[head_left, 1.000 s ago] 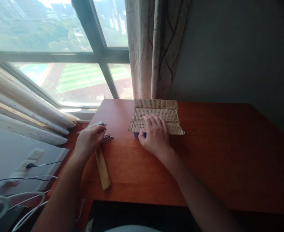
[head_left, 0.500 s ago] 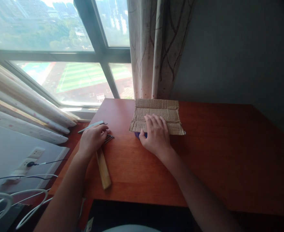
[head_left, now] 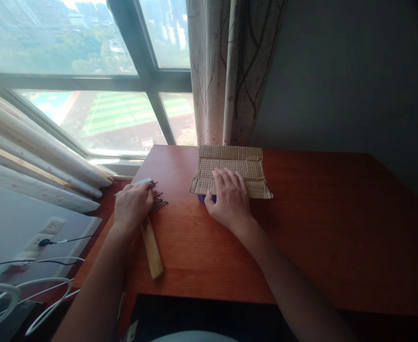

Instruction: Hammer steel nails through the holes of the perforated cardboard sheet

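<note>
From the head view, your left hand (head_left: 133, 205) sits near the left edge of the reddish wooden table (head_left: 319, 228). Its fingers are curled down over a small cluster of dark nails (head_left: 159, 203). The fingertips hide the near ends of the nails, so you cannot tell whether the hand is pinching one or only touching them. A wooden handle (head_left: 152, 251) runs out from under the heel of that hand towards you and lies flat on the table. A pale metal strip (head_left: 137, 182) sticks out leftward just past the knuckles.

Your right hand (head_left: 230, 199) lies flat, palm down, with the fingers extended and close together. It presses on the near edge of a piece of cardboard (head_left: 230, 164), and the hand grips nothing. The cardboard lies at the far middle of the table, just in front of the curtain (head_left: 230, 71), and its face shows only rows of small holes. A purple object (head_left: 201, 198) peeks out from under the cardboard's near left corner, beside your thumb.

The window (head_left: 105, 109) fills the upper left. Lower left, a wall socket (head_left: 54, 227) has a dark plug in it, and white cables (head_left: 34, 294) loop beneath it.
</note>
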`<action>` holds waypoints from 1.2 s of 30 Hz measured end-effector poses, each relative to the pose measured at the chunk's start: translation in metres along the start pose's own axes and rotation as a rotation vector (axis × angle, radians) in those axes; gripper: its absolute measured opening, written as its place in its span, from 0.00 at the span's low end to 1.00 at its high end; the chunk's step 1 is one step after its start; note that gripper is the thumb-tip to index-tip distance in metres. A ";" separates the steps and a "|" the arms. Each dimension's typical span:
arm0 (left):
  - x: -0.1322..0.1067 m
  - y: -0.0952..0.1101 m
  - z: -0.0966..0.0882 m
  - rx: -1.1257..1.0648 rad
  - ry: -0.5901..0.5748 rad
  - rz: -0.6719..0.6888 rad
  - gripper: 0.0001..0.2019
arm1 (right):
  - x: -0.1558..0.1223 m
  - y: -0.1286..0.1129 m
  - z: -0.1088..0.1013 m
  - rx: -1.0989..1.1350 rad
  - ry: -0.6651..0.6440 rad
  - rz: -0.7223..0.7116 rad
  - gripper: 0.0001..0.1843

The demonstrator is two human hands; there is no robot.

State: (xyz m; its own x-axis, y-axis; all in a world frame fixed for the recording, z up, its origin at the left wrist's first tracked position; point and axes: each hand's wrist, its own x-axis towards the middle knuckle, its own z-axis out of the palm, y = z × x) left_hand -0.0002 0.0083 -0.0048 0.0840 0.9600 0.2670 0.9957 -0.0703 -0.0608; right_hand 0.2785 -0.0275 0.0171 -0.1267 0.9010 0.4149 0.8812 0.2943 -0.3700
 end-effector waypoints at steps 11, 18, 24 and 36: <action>-0.002 -0.007 0.003 -0.136 0.042 -0.013 0.14 | 0.000 0.001 0.002 -0.002 0.003 0.002 0.29; -0.001 -0.001 -0.004 -0.281 0.081 -0.041 0.12 | 0.000 0.001 0.001 -0.003 -0.003 -0.001 0.29; -0.003 0.022 -0.016 -0.473 0.073 -0.037 0.12 | 0.001 0.006 0.003 0.025 -0.002 -0.064 0.28; -0.020 0.099 -0.047 -0.677 0.146 0.377 0.25 | 0.003 0.015 0.001 0.142 -0.049 -0.243 0.27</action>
State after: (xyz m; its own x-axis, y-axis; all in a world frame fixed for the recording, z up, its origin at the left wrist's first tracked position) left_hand 0.0985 -0.0305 0.0290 0.3787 0.7964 0.4715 0.7024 -0.5790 0.4139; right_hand 0.2912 -0.0201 0.0117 -0.3511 0.8119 0.4665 0.7501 0.5421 -0.3788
